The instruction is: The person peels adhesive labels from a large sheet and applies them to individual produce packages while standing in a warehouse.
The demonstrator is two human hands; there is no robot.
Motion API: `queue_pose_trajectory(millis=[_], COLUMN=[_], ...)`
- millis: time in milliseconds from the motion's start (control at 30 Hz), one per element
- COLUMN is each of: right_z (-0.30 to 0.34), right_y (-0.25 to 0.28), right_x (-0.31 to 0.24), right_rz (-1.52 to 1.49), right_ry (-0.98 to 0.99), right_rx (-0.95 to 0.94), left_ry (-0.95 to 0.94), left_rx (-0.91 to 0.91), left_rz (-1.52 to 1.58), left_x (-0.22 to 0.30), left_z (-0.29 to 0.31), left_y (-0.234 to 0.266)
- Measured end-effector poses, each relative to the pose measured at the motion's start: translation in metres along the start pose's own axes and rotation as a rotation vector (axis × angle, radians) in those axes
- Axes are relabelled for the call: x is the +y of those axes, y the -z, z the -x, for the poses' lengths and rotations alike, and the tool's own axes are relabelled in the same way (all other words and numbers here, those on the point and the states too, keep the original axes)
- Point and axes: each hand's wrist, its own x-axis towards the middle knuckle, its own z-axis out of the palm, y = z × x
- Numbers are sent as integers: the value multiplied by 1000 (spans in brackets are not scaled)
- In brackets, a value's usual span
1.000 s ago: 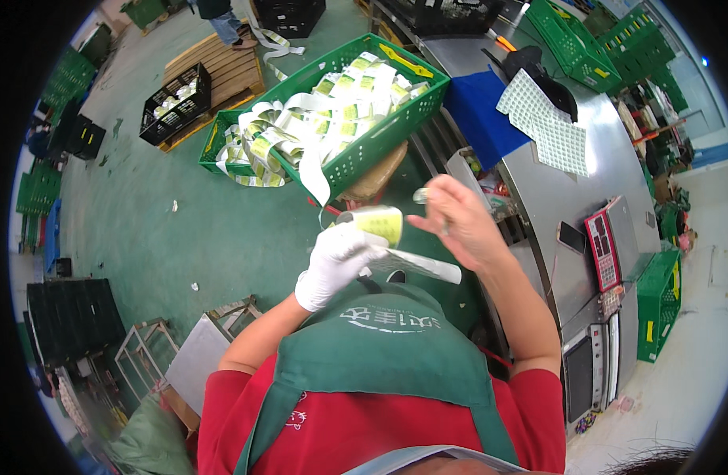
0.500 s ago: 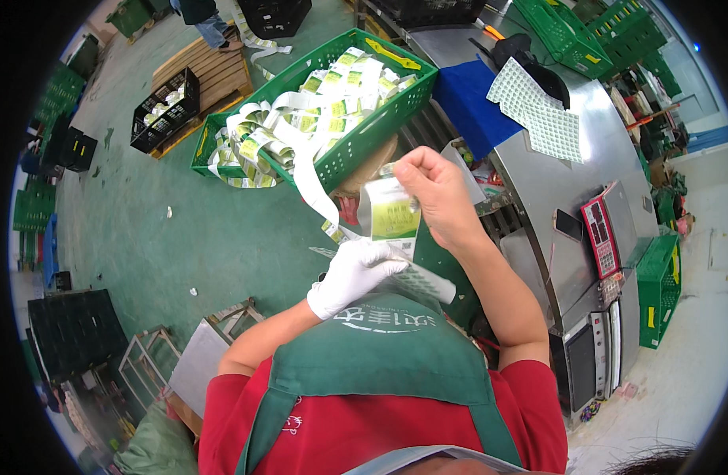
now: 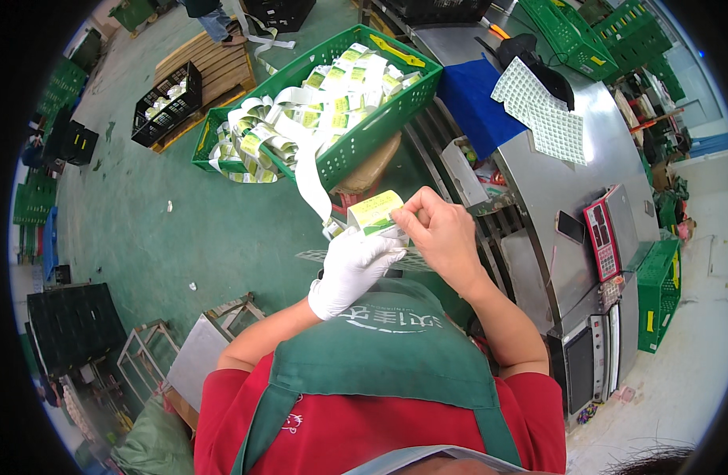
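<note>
My gloved left hand (image 3: 354, 265) is closed on a green and white printed packet (image 3: 377, 210), part of a long strip of packets. The bare right hand (image 3: 439, 236) pinches the packet's right edge, bending its upper part over. Beneath both hands, a sheet of small round stickers (image 3: 415, 261) shows partly; my hands hide most of it. From the left hand, the strip (image 3: 310, 178) runs up into a green crate (image 3: 384, 119) heaped with linked packets (image 3: 332, 99). How the sticker sheet is held is hidden.
At the right is a steel table (image 3: 530, 182) with another sticker sheet (image 3: 542, 111), a blue cloth (image 3: 475, 107), a phone (image 3: 570, 227) and a red scale (image 3: 602, 237). A black crate (image 3: 167, 105) rests on a wooden pallet (image 3: 213, 67) far left. A person (image 3: 209, 20) stands beyond.
My right hand has moved down and slightly right. The packet, upright before, is now bent over toward the left hand. The sticker sheet has dropped mostly out of sight beneath my hands.
</note>
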Motion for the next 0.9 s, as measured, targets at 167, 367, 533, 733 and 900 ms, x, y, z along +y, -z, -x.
queue_pose_trajectory(millis=[167,367,533,733,900], right_z=[-12,-14,-20,-37,-44], right_y=[11,11,16,9,28], right_x=[37,9,16,38,10], right_rz=[-210,-760,-673,-1188,-1074], right_ry=[-52,-263,-189,-251,-171], right_rx=[-16,-542,-504,-702,-344], left_ry=[-200,-277,-38,-269,-116], left_rx=[10,-105,-251,-384,-433], left_rz=[-191,-54,6,-105,-53], left_x=[-3,5,-11,1,-6], left_z=[-4,-5,5,12,19], left_y=[10,9,18,13,4])
